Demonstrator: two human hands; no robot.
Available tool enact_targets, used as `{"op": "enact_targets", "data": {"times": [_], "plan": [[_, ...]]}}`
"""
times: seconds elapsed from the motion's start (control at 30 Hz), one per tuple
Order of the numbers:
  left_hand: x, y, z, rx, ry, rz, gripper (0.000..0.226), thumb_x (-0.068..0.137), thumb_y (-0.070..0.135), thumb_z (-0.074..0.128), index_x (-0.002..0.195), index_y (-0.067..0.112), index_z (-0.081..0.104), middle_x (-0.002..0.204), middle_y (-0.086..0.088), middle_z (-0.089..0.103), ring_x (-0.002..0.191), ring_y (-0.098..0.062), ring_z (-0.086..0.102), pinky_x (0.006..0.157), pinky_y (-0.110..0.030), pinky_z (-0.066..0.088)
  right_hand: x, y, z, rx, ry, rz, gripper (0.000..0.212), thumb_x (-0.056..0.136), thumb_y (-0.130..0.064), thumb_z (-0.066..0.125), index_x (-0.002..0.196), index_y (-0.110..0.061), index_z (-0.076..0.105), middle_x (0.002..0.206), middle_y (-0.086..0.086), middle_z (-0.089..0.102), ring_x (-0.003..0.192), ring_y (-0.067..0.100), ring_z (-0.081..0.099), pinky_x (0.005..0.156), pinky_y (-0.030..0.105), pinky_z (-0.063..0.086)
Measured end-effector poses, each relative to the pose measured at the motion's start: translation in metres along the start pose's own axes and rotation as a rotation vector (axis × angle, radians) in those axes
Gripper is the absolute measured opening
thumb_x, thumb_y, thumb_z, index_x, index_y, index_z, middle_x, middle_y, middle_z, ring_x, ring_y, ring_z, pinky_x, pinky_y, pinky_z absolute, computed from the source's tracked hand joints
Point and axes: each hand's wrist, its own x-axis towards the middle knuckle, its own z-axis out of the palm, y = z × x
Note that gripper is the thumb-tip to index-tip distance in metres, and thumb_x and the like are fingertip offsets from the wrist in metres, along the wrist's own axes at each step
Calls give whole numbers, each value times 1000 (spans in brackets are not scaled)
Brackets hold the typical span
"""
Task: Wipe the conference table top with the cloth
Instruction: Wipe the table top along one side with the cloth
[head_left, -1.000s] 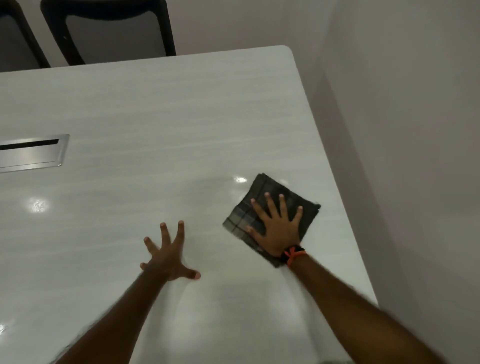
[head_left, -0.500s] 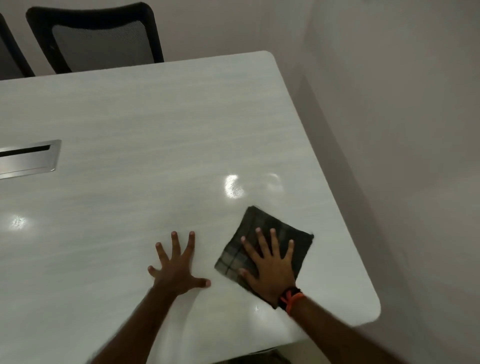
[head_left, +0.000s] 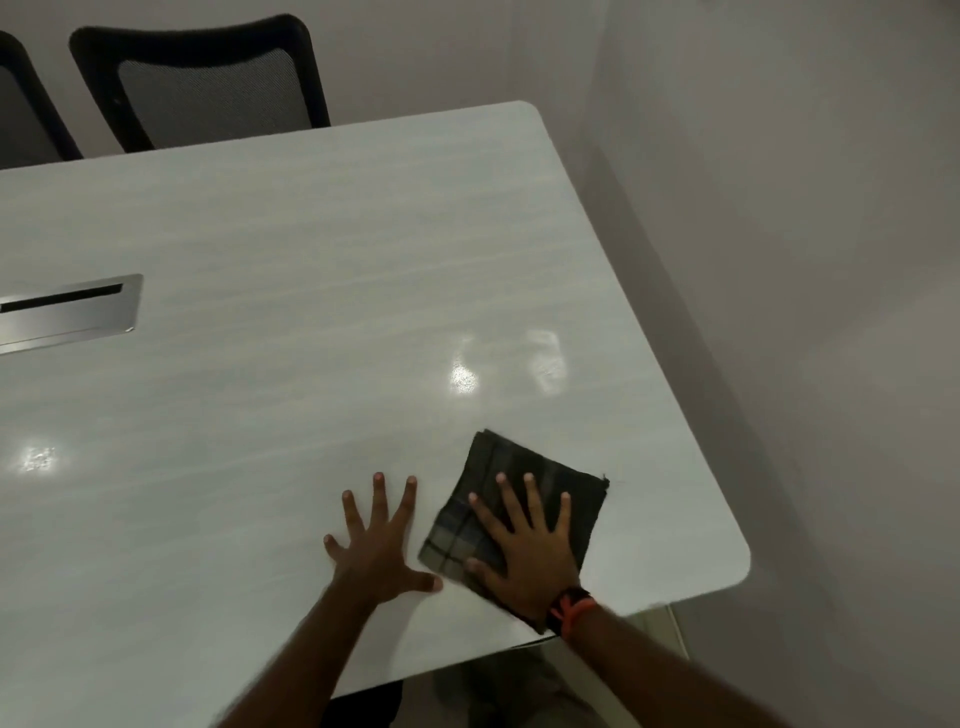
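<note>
A dark checked cloth (head_left: 530, 467), folded into a square, lies flat on the glossy white conference table (head_left: 311, 249) near its front right corner. My right hand (head_left: 524, 545) presses flat on the cloth with fingers spread, an orange and black band on the wrist. My left hand (head_left: 376, 543) rests flat on the bare table top just left of the cloth, fingers spread, holding nothing. Its thumb tip nearly touches the cloth's left corner.
A metal cable hatch (head_left: 67, 309) is set into the table at the left. Two black mesh-backed chairs (head_left: 202, 78) stand behind the far edge. A plain wall (head_left: 779, 260) runs close along the table's right side. The near edge lies just below my wrists.
My right hand has slid the cloth back toward me along the right side of the table, close to the front edge. My left hand has stayed flat beside it.
</note>
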Motion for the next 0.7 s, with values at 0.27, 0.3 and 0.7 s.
{"op": "enact_targets", "data": {"times": [0.27,0.3,0.7], "plan": [[-21,-6,28,4,0,-22,144,51,87,67,135,48,-44,147,4,-52,140,-41,-37,107,-78,4,6,116,-32,65,46,588,91,76,-90,-7,156,-47,-17,171,5,-11,155,40,-7,112,80,1],[-23,-6,32,8,3,-28,144,51,90,64,136,47,-43,146,4,-53,140,-41,-37,107,-78,4,7,102,-31,83,42,617,90,78,-88,-5,156,-45,-19,170,8,-12,154,43,-8,112,81,2],[-35,1,46,2,-1,-45,147,50,91,64,139,43,-43,148,3,-51,141,-42,-36,107,-78,7,-41,122,-20,23,65,521,88,79,-91,-2,157,-51,-8,172,1,-4,156,37,-2,112,80,5]]}}
